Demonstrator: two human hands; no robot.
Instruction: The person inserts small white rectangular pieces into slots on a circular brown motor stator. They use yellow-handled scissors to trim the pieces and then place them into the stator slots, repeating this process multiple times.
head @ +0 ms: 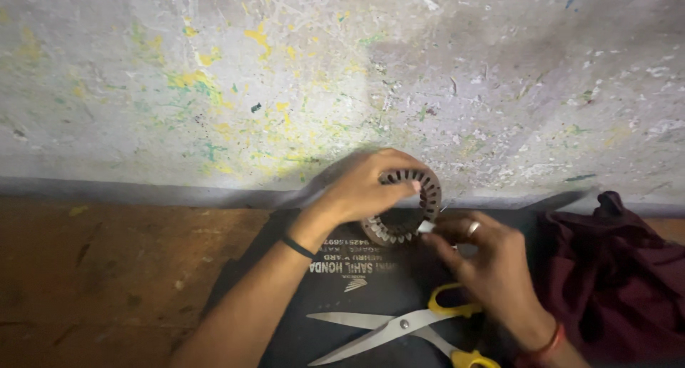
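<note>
Here, in the head view, a round metal stator ring with slotted inner teeth [410, 207] stands nearly on edge above a black printed mat [357, 282], its open bore facing toward the camera and a little to the right, so that its short axis runs roughly from the wall toward the viewer and its flat face stands close to upright. The left hand [360, 186] reaches in from the lower left and is curled over the top and left side of the ring, its fingers bent around the outer rim with the fingertips lying across the upper teeth; it is grasping the ring, not spread wide. The right hand [485, 257], with a ring on one finger and a red band at the wrist, comes up from the lower right, and its fingertips pinch a small pale strip [426, 227] at the ring's lower right edge, just touching the teeth there; the rest of its fingers are loosely bent. The ring thus sits between the two hands, under the left palm and just up and left of the right fingertips. Nearer the viewer, a pair of steel scissors with yellow handles [399, 329] lies open on the mat, apart from the hands. A dark maroon cloth [614, 275] is heaped at the right, and a paint-flecked grey wall [285, 75] rises behind a worn wooden bench top [107, 261]
</note>
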